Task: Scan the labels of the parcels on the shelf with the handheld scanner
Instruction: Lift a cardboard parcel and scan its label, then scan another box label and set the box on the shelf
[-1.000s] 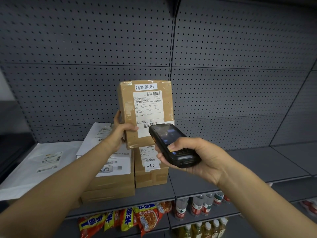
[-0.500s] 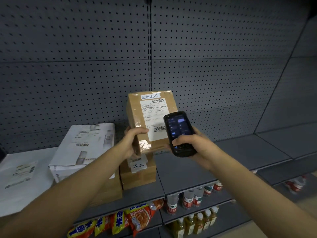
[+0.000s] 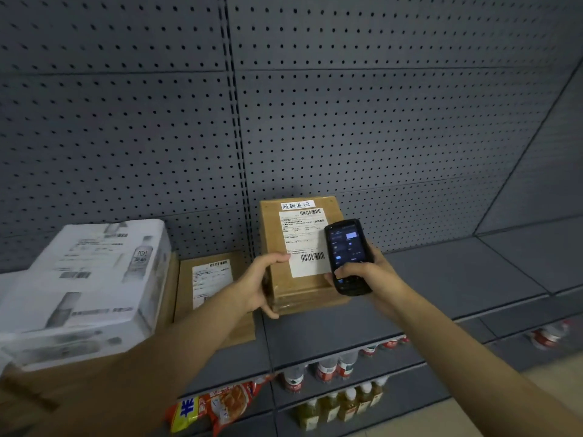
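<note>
My left hand (image 3: 258,283) grips the left edge of a brown cardboard parcel (image 3: 299,285), which stands tilted on the grey shelf (image 3: 441,279) with its white barcode label facing me. My right hand (image 3: 362,275) holds a black handheld scanner (image 3: 345,250) upright in front of the parcel's right edge, its screen lit and covering part of the label. A second brown parcel (image 3: 214,279) with a white label lies flat on the shelf just left of the held one.
A large white printed box (image 3: 91,279) sits on brown cartons at the left. Grey pegboard (image 3: 347,121) backs the shelf. Below are snack bags (image 3: 220,405) and drink bottles (image 3: 331,370). The shelf runs on to the right.
The held parcel has come down and to the right, off the stack and onto the shelf. The scanner has swung upright next to its label. The view has shifted right.
</note>
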`<control>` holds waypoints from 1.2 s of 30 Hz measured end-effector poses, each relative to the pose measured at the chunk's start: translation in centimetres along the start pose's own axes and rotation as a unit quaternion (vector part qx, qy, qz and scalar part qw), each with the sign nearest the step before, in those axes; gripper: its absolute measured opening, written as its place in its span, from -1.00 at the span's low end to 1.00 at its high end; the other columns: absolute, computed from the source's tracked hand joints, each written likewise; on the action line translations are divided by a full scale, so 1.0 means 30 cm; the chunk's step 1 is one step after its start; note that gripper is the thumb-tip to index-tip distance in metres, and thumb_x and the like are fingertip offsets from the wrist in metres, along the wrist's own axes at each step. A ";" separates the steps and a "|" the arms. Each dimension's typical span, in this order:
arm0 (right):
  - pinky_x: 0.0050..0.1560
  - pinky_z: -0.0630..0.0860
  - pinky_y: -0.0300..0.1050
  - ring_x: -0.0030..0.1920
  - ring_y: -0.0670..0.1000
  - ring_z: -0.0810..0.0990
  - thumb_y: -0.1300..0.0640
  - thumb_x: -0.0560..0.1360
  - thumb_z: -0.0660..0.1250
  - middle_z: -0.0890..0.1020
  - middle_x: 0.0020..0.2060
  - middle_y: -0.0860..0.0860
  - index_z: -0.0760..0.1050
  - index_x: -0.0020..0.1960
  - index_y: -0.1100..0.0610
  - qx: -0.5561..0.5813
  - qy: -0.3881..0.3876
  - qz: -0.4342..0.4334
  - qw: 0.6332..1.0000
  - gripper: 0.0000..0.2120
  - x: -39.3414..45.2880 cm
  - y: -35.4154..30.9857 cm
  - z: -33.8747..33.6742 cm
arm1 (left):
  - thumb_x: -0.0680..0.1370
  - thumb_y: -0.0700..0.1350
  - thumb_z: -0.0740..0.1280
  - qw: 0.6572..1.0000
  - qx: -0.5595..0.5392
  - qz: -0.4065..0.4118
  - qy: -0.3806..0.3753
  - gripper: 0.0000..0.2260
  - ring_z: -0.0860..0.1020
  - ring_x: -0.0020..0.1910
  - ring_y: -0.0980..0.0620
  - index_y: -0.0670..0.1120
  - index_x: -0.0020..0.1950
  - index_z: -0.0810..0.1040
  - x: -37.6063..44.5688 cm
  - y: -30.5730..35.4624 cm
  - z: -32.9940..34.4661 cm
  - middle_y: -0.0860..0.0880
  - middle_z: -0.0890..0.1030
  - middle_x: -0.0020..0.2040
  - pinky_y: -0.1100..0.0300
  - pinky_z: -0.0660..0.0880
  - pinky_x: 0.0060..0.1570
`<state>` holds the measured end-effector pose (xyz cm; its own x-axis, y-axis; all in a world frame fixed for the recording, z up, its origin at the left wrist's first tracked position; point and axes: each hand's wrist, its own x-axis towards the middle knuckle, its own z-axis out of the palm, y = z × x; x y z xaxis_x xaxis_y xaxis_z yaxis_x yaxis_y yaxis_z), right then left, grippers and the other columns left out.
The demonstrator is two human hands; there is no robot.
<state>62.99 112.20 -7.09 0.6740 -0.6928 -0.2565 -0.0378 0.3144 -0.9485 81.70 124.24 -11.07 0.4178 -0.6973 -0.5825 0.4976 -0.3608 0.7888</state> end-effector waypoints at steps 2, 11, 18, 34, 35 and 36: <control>0.19 0.51 0.34 0.11 0.28 0.64 0.40 0.09 0.51 0.69 0.05 0.19 0.52 0.17 0.09 0.002 -0.003 0.006 1.000 -0.32 0.065 0.026 -0.038 | 0.40 0.07 0.42 1.000 -0.013 -0.025 -0.004 -0.53 0.41 0.21 -0.26 0.07 0.28 0.45 0.054 -0.013 0.016 -0.07 0.47 0.21 -0.56 0.23 0.15; 0.20 0.52 0.31 0.13 0.29 0.63 0.36 0.08 0.52 0.67 0.08 0.21 0.46 0.25 0.15 -0.035 -0.006 0.073 0.997 -0.26 0.284 0.184 -0.146 | 0.43 0.14 0.37 0.991 -0.043 -0.128 0.014 -0.47 0.35 0.34 -0.31 0.04 0.36 0.37 0.285 -0.114 0.057 -0.14 0.46 0.28 -0.55 0.09 0.26; 0.19 0.53 0.32 0.12 0.31 0.63 0.30 0.01 0.55 0.66 0.11 0.20 0.46 0.27 0.09 -0.050 0.018 0.101 0.993 -0.17 0.432 0.284 -0.182 | 0.46 0.13 0.32 0.988 -0.035 -0.151 0.015 -0.51 0.46 0.16 -0.21 0.00 0.34 0.39 0.448 -0.174 0.064 -0.14 0.52 0.18 -0.37 0.24 0.30; 0.05 0.56 0.12 0.05 0.08 0.59 0.48 0.26 0.46 0.62 0.02 0.01 0.39 0.29 0.02 -0.113 0.042 0.081 0.989 -0.30 0.487 0.343 -0.180 | 0.54 0.23 0.25 0.978 0.030 -0.205 0.009 -0.37 0.28 0.44 -0.31 -0.02 0.52 0.20 0.453 -0.157 0.059 -0.20 0.32 0.46 -0.43 0.18 0.34; 0.07 0.54 0.12 0.06 0.07 0.58 0.50 0.28 0.44 0.61 0.03 0.00 0.37 0.31 0.01 -0.112 0.049 0.073 0.990 -0.28 0.478 0.337 -0.165 | 0.56 0.21 0.23 0.980 0.054 -0.192 0.018 -0.40 0.28 0.44 -0.27 -0.02 0.52 0.20 0.433 -0.145 0.052 -0.18 0.31 0.47 -0.35 0.24 0.35; 0.09 0.53 0.12 0.07 0.07 0.57 0.50 0.28 0.44 0.61 0.05 0.00 0.36 0.32 0.00 -0.110 0.052 0.068 0.990 -0.27 0.473 0.328 -0.146 | 0.58 0.19 0.22 0.981 0.084 -0.171 0.034 -0.44 0.32 0.42 -0.22 -0.03 0.50 0.24 0.416 -0.134 0.042 -0.16 0.33 0.44 -0.24 0.32 0.33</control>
<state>68.96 102.63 -20.87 0.5715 -0.7207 -0.3924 -0.2913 0.2688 -0.9181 83.97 116.20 -21.27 0.3018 -0.4765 -0.8257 0.4882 -0.6667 0.5632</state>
